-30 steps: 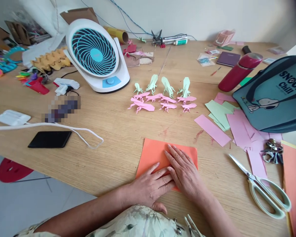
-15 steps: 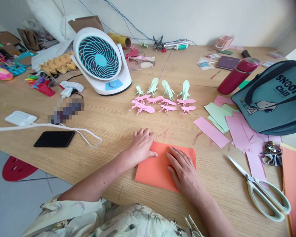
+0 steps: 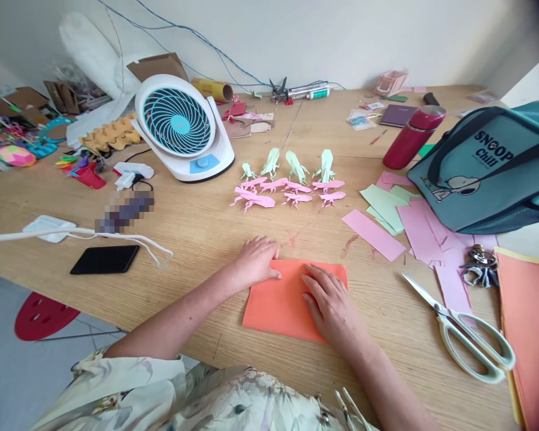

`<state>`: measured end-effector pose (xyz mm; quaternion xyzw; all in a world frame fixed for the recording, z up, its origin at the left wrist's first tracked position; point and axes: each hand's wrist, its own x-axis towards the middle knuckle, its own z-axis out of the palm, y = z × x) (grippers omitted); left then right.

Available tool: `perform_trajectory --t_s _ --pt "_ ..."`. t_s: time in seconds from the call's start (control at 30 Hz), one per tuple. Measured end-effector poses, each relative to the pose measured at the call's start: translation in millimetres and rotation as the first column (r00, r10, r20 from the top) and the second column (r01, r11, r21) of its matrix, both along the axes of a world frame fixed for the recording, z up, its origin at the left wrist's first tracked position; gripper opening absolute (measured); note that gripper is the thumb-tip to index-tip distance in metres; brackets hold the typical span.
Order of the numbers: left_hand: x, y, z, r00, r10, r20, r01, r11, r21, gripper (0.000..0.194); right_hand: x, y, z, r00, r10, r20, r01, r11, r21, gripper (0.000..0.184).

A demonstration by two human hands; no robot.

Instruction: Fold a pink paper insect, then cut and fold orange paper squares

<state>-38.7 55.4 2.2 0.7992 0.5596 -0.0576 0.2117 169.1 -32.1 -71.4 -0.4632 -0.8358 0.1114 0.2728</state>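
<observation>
A folded orange sheet of paper (image 3: 276,308) lies flat on the table in front of me. My left hand (image 3: 257,261) rests over its upper left corner, thumb stretched onto the paper and fingers partly on the wood. On the right half of the sheet my right hand (image 3: 330,299) lies flat with its fingers stretched toward the far edge. Beyond the paper stand several pink folded-paper insects (image 3: 261,200) and, behind them, green folded-paper insects (image 3: 297,167). Scissors (image 3: 458,332) with pale handles lie to the right of my right hand.
Pink paper strips (image 3: 372,233) and green strips (image 3: 381,206) are scattered at the right, beside a teal bag (image 3: 485,173) and a red flask (image 3: 413,137). More orange paper (image 3: 527,323) lies at the right edge. A fan (image 3: 184,129) and black phone (image 3: 105,260) are at left.
The view has shifted a little, so most of the table's things sit slightly differently in the picture. Both hands stay on the orange paper in nearly the same pose.
</observation>
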Motion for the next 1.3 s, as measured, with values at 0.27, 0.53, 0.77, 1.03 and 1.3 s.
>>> perform_trajectory --t_s 0.27,0.53,0.77,1.03,1.3 --pt "7 -14 21.5 0.949 -0.151 0.277 0.161 0.987 -0.012 0.032 9 5 15.7 0.990 -0.117 -0.079 0.119 0.993 0.015 0.044" --pt "19 -30 52.1 0.774 0.021 0.632 -0.016 1.000 -0.015 0.029 28 7 33.9 0.938 -0.129 -0.320 0.140 0.990 0.010 0.007" --pt "16 -37 46.8 0.624 0.175 0.761 -0.176 0.981 -0.081 0.025 31 0 38.9 0.902 -0.156 -0.404 0.191 0.980 0.049 0.005" --pt "22 -45 59.3 0.650 0.145 0.746 -0.226 0.974 0.008 0.030 32 -4 46.1 0.881 -0.184 -0.435 0.170 0.983 -0.071 0.015" --pt "23 -48 64.2 0.671 0.176 0.720 -0.245 0.970 -0.009 0.034 33 -4 43.2 0.849 -0.248 -0.466 0.140 0.957 -0.254 0.021"
